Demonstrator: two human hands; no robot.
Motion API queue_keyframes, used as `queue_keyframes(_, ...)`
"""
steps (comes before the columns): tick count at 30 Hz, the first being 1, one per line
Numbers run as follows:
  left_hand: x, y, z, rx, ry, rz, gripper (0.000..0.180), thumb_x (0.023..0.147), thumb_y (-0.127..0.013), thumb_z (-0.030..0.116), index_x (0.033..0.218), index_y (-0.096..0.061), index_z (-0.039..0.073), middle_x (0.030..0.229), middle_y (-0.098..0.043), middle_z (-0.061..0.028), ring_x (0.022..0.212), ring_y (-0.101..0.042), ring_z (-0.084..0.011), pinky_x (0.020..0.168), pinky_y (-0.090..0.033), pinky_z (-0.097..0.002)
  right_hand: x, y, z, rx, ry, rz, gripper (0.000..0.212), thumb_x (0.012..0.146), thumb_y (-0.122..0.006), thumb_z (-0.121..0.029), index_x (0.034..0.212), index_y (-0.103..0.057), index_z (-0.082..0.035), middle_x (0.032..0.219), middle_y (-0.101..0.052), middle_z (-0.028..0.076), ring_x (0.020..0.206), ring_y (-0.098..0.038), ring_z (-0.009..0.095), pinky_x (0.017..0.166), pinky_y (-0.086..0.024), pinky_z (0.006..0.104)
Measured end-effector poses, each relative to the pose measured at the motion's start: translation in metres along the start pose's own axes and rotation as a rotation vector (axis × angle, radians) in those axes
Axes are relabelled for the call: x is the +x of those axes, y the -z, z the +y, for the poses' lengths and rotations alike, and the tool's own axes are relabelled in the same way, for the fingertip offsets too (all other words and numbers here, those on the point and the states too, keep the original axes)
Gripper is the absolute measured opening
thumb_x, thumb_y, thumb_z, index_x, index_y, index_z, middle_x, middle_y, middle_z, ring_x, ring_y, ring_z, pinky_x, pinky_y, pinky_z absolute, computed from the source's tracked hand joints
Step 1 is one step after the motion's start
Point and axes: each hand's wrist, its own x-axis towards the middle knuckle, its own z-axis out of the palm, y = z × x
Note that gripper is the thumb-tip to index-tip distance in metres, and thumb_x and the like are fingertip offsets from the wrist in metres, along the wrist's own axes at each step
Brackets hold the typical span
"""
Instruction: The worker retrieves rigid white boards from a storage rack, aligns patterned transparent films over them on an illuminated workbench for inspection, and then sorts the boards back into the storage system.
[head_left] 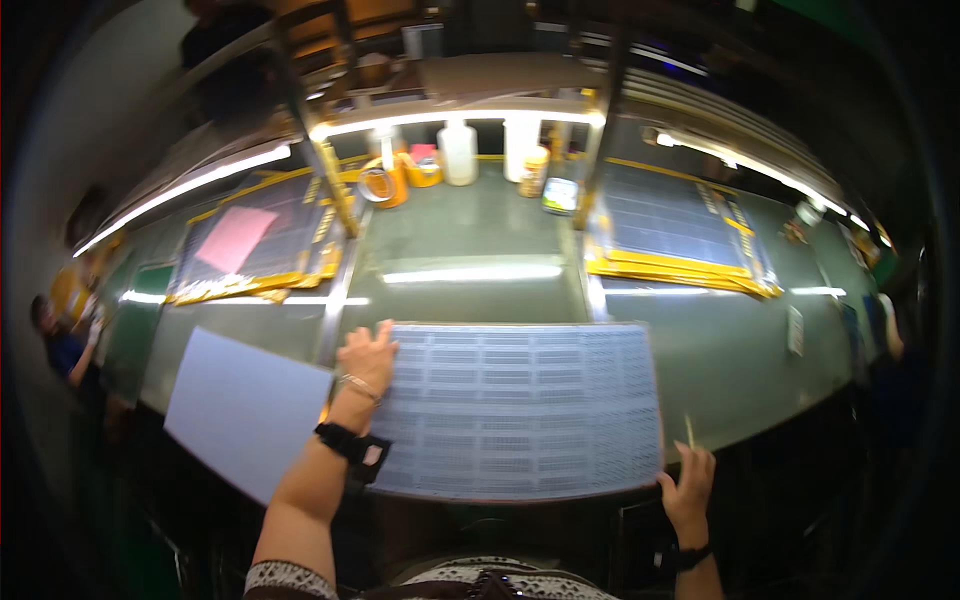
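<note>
A large flat sheet printed with fine grey rows lies on the green workbench right in front of me. My left hand rests flat on the sheet's far left corner, fingers spread; a bracelet and a black wrist strap are on that arm. My right hand grips the sheet's near right corner and holds a thin stick-like tool that points up. A plain pale sheet lies just left of my left arm, hanging over the bench's near edge.
Two stacks of gridded sheets with yellow borders lie further back, one left with a pink paper on it, one right. White bottles, a tape roll and jars stand at the back. Another person works at the far left.
</note>
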Motion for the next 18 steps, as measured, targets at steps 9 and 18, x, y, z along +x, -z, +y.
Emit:
queue_keyframes(9, 0.0, -0.043, -0.018, -0.12, -0.219, 0.275, 0.041, 0.09, -0.044, 0.027, 0.126, -0.047, 0.007, 0.138, -0.039, -0.0042, 0.134, -0.022, -0.0271, 0.104, -0.017, -0.0569, 0.162, -0.064, 0.03, -0.231, 0.472, -0.167, 0.052, 0.082, -0.056, -0.026, 0.128, -0.043, -0.006, 0.137, -0.037, 0.009, 0.127, -0.028, 0.039, 0.1, -0.027, 0.0533)
queue_keyframes(18, -0.009, -0.042, -0.015, -0.164, -0.113, 0.154, 0.057, 0.089, -0.043, 0.037, 0.135, -0.033, 0.006, 0.146, -0.025, -0.0053, 0.137, -0.013, -0.0262, 0.106, -0.008, -0.0571, 0.207, -0.079, 0.014, -0.488, 0.515, -0.233, 0.05, 0.088, -0.049, -0.03, 0.13, -0.04, -0.005, 0.139, -0.035, 0.011, 0.128, -0.029, 0.035, 0.102, -0.025, 0.053)
